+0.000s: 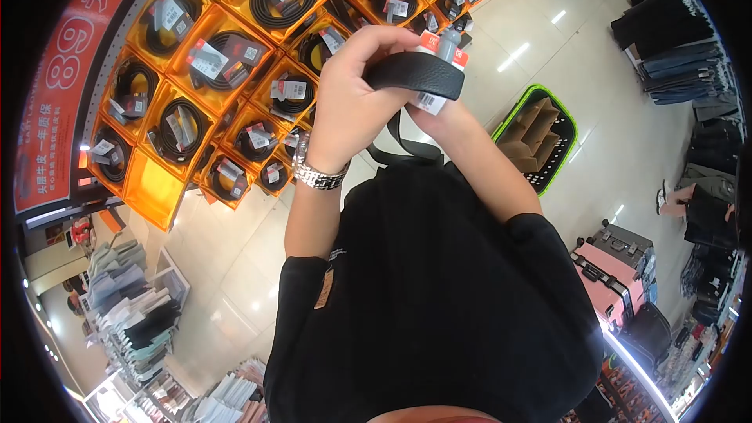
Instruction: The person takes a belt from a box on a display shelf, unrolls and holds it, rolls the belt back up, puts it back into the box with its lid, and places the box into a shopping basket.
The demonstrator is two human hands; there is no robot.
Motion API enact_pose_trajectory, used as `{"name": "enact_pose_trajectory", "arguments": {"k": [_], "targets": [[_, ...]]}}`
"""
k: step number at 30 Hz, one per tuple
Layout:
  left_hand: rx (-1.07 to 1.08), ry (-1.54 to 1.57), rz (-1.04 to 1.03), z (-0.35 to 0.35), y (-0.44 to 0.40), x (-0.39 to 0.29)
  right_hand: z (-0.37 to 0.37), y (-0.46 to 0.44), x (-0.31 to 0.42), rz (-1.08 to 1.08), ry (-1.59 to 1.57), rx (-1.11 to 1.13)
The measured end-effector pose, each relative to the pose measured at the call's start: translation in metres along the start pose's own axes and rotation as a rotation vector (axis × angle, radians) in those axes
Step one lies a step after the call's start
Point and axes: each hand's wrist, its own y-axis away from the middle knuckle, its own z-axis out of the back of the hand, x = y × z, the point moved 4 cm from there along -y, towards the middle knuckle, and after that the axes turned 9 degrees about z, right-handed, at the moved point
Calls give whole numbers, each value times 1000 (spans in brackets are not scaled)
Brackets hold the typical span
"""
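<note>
A black leather belt [427, 74] is held up in front of my chest, with a loop of it hanging below near my shirt. My left hand [360, 90], with a metal watch on its wrist, is closed around the belt, thumb and fingers curled over it. My right hand [435, 116] is at the belt's other side, behind the strap and a white barcode tag [429, 102]; its fingers are mostly hidden. A red and white label and a grey plastic hanger [449, 43] stick up behind the strap.
An orange display rack [262, 106] of coiled, tagged belts stands ahead on the left, beside a red sign [66, 78]. A green-rimmed black basket [576, 121] holding brown paper sits on the floor to the right. Suitcases [607, 278] and hanging clothes [674, 55] are farther right.
</note>
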Motion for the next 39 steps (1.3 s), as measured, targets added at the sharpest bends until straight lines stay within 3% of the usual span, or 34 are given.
{"name": "enact_pose_trajectory", "arguments": {"k": [4, 8, 11, 14, 15, 17, 18, 20, 21, 24, 25, 26, 29, 31, 33, 35, 39], "targets": [[-66, -174, -29, -4, 2, 8, 4, -6, -6, 29, -42, 196], [-44, -16, 78, -5, 8, 12, -8, 1, 7, -101, -205, 274], [-3, 248, 172, -5, 11, 11, -12, -8, 9, -24, -106, 359], [134, 240, 163, -3, 16, 16, -5, -17, 2, -166, -24, 31], [90, 242, 129, -6, 19, 17, -26, -4, 21, -89, 74, -24], [10, 160, 86, -4, 30, 15, -31, -8, 31, -171, 25, -93], [-49, 148, 81, -3, 37, 16, -31, -9, 37, -174, 33, 81], [-147, 227, -20, 8, 51, 30, -35, -10, 52, -66, -23, 88], [-90, 322, 21, 11, 55, 36, -36, -10, 62, -56, -23, 154], [-76, 382, 63, 16, 60, 53, -25, -9, 72, -86, 50, 40], [-145, 366, 73, 21, 59, 62, -34, -11, 71, -193, -328, 260], [-215, 351, 83, 26, 56, 68, -32, -12, 74, -163, -261, 225], [-173, 333, 242, 20, 38, 71, -30, -20, 74, -255, -520, 462], [-43, 407, 299, 11, 29, 76, -21, -26, 71, -142, -397, 195], [85, 379, 306, 5, 22, 71, -17, -28, 70, -122, -362, 89], [141, 387, 302, -6, 19, 65, -27, -28, 67, -266, -600, 417], [227, 291, 323, -2, 23, 65, -40, -22, 70, -338, -701, 655]]}}
